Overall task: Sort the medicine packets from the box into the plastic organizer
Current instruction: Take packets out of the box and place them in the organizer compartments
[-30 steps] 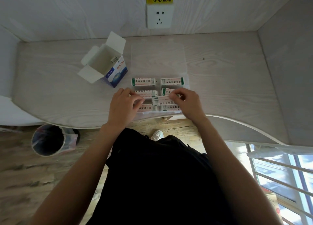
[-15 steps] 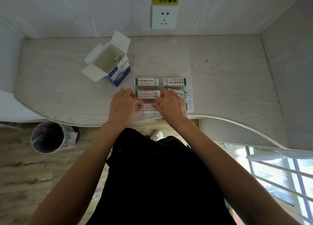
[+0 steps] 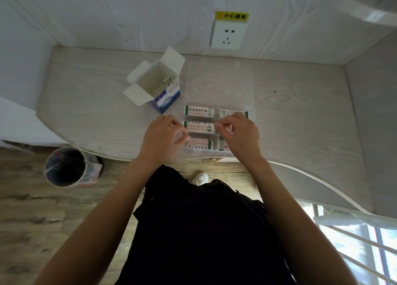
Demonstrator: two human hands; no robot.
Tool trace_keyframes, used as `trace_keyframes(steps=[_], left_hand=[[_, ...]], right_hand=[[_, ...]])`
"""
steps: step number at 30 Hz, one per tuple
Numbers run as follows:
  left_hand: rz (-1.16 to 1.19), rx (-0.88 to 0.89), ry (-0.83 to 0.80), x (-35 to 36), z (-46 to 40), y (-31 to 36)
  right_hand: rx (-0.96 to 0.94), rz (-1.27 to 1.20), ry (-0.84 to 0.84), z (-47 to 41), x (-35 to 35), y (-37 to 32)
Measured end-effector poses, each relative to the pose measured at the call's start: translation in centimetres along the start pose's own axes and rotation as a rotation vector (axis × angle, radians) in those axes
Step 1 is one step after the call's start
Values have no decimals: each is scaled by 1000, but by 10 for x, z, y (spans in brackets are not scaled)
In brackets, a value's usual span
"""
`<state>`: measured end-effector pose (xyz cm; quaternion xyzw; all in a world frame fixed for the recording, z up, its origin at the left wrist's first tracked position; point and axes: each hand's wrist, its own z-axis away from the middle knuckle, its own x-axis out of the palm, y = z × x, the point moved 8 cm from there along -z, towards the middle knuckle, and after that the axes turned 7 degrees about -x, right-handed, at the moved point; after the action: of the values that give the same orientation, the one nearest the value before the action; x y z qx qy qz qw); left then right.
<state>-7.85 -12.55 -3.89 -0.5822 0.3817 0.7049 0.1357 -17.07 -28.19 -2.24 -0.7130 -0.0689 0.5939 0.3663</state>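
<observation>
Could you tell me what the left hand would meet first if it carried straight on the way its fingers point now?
The left hand points rightward over the plastic organizer. Going on, it would probably meet the near-row medicine packet by its fingertips first, though its height above it is unclear.

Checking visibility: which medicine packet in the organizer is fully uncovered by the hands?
The far-left packet, beside the box; hands overlap the others.
</observation>
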Motion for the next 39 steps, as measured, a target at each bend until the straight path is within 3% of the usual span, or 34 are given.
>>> trace_keyframes(steps=[4,6,11,14,16,21,25,28,33,39], left_hand=[[137,-75,369,-63,0,-25],[120,-188,450,-83,-12,-53],[117,-379,155,-55,-50,-79],[123,-478,104,-45,-53,-82],[145,-439,157,-51,-52,-80],[143,-185,468,-84,-41,-68],[87,-62,524,-100,-42,-53],[74,-37,552,-108,-44,-44],[19,53,558,-115,-47,-16],[-26,87,543,-113,-49,3]], right_hand=[[-158,-40,72,-37,-12,-33],[-310,49,82,-64,-5,-65],[-583,287,24,-105,28,-121],[-626,405,-24,-117,41,-127],[-598,394,-7,-120,35,-121],[-628,308,168,-106,5,-114],[-763,239,262,-88,-9,-131],[-825,257,207,-81,-5,-145],[-920,541,-23,-86,9,-157],[-699,839,-211,-108,12,-152]])
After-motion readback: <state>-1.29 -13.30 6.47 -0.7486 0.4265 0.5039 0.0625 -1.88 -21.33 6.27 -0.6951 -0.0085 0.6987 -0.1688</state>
